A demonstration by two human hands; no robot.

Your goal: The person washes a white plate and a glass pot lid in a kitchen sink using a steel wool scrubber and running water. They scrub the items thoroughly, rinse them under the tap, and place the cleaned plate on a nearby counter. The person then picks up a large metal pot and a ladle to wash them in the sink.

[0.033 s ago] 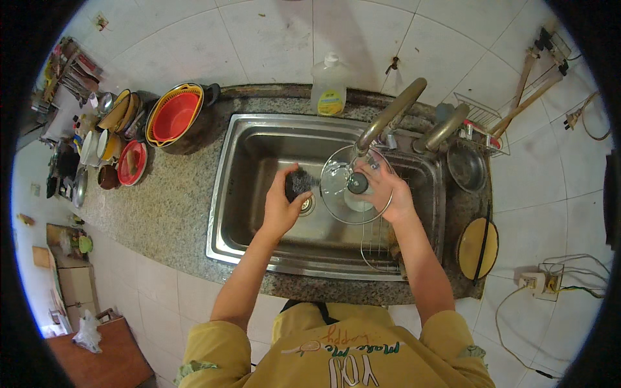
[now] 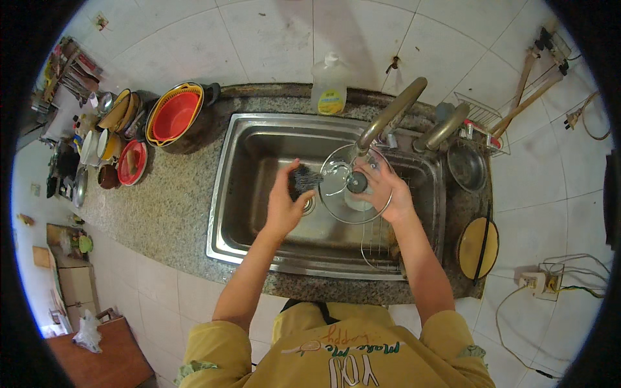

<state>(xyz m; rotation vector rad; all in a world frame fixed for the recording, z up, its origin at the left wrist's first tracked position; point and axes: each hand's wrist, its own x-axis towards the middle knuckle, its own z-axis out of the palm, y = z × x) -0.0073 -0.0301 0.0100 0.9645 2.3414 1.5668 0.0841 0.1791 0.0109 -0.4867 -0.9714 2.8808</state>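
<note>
Glossy stainless steel sink [image 2: 259, 194], clear glass lid [image 2: 336, 200] w/ metal rim, rough dark scrubber [image 2: 303, 181], speckled granite counter [image 2: 174, 207], red plastic bowls [image 2: 173, 116] far left, translucent plastic bottle [image 2: 328, 87]

Two hands, left [image 2: 283, 207] and right [image 2: 388, 191], are working in one sink [image 2: 259, 145], sharing one glass lid [image 2: 339, 194] and one scrubber [image 2: 301, 181]. One bottle [image 2: 328, 84] is standing behind; two taps [image 2: 391, 116] are reaching over.
</note>
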